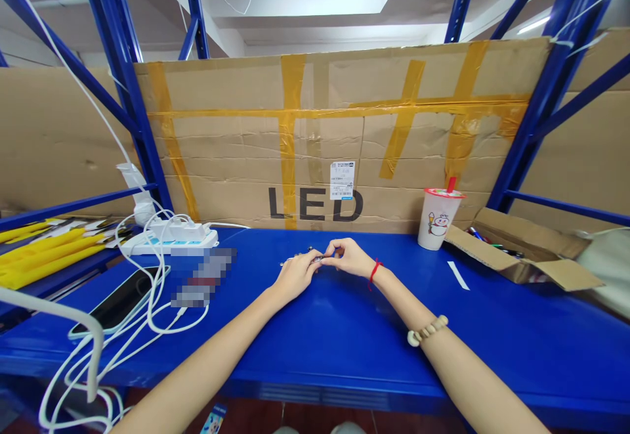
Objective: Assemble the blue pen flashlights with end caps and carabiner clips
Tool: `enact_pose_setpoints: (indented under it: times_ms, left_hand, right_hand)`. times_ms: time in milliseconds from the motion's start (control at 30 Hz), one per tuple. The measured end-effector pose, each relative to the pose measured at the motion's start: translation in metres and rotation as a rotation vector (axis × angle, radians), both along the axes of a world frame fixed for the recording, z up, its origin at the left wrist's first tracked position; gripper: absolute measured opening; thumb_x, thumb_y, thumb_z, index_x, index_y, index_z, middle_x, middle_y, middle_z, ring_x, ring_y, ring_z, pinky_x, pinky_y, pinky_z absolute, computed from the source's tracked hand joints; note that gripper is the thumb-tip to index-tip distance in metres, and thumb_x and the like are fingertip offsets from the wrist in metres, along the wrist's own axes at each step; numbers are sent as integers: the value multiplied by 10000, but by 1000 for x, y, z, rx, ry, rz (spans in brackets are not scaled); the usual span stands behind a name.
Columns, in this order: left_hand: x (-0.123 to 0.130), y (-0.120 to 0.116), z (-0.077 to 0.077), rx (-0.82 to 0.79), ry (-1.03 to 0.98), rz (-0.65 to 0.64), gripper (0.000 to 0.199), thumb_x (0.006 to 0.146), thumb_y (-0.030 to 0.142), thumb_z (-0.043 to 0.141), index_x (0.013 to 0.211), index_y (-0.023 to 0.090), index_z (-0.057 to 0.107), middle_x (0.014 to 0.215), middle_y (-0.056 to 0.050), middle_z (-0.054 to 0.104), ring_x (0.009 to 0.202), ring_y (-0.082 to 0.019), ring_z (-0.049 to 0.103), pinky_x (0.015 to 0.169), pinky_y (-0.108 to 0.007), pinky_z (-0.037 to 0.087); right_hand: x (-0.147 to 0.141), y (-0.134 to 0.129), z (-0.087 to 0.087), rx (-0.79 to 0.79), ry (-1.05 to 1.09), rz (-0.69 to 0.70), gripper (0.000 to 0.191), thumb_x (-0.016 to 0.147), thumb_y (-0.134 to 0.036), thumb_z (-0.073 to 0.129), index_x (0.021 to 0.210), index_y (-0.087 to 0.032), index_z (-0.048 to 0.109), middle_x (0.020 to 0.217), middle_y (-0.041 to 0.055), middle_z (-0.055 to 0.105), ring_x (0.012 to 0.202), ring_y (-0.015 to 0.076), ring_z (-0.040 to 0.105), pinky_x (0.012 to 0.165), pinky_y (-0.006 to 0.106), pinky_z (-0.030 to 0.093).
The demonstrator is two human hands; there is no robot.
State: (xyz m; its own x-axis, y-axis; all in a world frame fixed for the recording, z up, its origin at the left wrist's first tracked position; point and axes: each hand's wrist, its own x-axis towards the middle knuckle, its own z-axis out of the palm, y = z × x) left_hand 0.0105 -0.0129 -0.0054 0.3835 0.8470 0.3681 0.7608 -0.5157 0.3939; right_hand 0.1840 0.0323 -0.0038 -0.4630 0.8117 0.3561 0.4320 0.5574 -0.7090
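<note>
Near the middle of the blue tabletop (344, 329), my left hand (296, 275) is closed on a small dark, shiny item, too small to name. Bits of it stick out beyond the fingers, above and to the left. My right hand (350, 257) pinches at the same spot, thumb and forefinger meeting the left fingertips around a small metallic part (321, 258). A red string is on the right wrist, and a beaded bracelet sits farther up that forearm.
A white cup (435, 224) with a red straw stands back right, beside an open cardboard box (522, 240) of pens and a white strip (458, 276). Leftward lie a power strip (170, 242), tangled white cables, a phone (123, 299) and yellow items (54, 253). Taped cardboard (236, 151) stands behind.
</note>
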Motion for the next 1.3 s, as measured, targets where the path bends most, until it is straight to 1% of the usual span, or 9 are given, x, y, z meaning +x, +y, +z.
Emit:
enact_pose_setpoints:
  times_ms: [267, 467, 667, 833, 933, 1033, 1133, 1300]
  left_hand:
    - [2, -2, 6, -4, -64, 34, 260, 871, 307, 326, 1033, 265, 526, 939, 3, 629, 843, -156, 584, 663, -222, 405]
    - [-1, 1, 7, 21, -99, 55, 255, 864, 293, 352, 1062, 277, 513, 970, 9, 625, 884, -156, 580, 703, -226, 412]
    - [-2, 6, 5, 21, -111, 86, 215, 845, 294, 405, 1020, 270, 528, 961, 15, 626, 879, -153, 579, 708, -225, 413]
    - [-3, 8, 3, 27, -139, 116, 189, 824, 293, 449, 993, 255, 525, 942, 8, 626, 878, -158, 579, 705, -231, 418]
    - [-4, 12, 2, 11, -185, 153, 174, 828, 272, 440, 980, 239, 516, 874, -3, 631, 850, -156, 584, 710, -234, 425]
    - [-7, 18, -1, 37, -250, 206, 178, 821, 263, 450, 985, 228, 510, 872, -20, 625, 873, -161, 578, 751, -252, 428]
    - [-10, 25, -5, 95, -308, 241, 189, 805, 256, 476, 986, 218, 512, 916, -38, 615, 900, -167, 571, 781, -266, 428]
    - [-11, 30, -8, 166, -398, 257, 159, 799, 238, 470, 940, 199, 533, 871, -33, 624, 854, -161, 576, 772, -266, 426]
  right_hand:
    - [-3, -1, 2, 65, 14, -84, 326, 637, -453, 642, 725, -144, 588, 584, -2, 593, 445, 100, 536, 477, 216, 403]
    - [-5, -5, 6, 131, 16, -40, 243, 710, -378, 591, 818, -161, 603, 751, 8, 627, 446, 75, 530, 480, 209, 404]
    - [-4, -8, 6, 164, -45, -58, 261, 731, -346, 576, 929, -176, 596, 813, 6, 624, 455, 59, 526, 498, 199, 405]
    - [-3, -12, 10, 205, -180, -112, 265, 760, -323, 552, 1002, -217, 577, 861, -13, 619, 488, 43, 523, 524, 187, 390]
    - [-3, -14, 12, 259, -339, -159, 241, 767, -323, 549, 989, -238, 588, 867, -17, 624, 570, 66, 539, 543, 193, 372]
    - [-2, -15, 11, 297, -470, -155, 218, 778, -322, 536, 975, -250, 594, 870, -20, 632, 649, 94, 554, 574, 209, 369]
    - [-2, -14, 9, 289, -547, -139, 218, 787, -331, 517, 979, -259, 592, 867, -23, 636, 705, 113, 569, 600, 223, 376]
    - [-3, -15, 7, 226, -610, -127, 244, 787, -348, 505, 1009, -276, 577, 874, -31, 642, 792, 142, 585, 613, 236, 383]
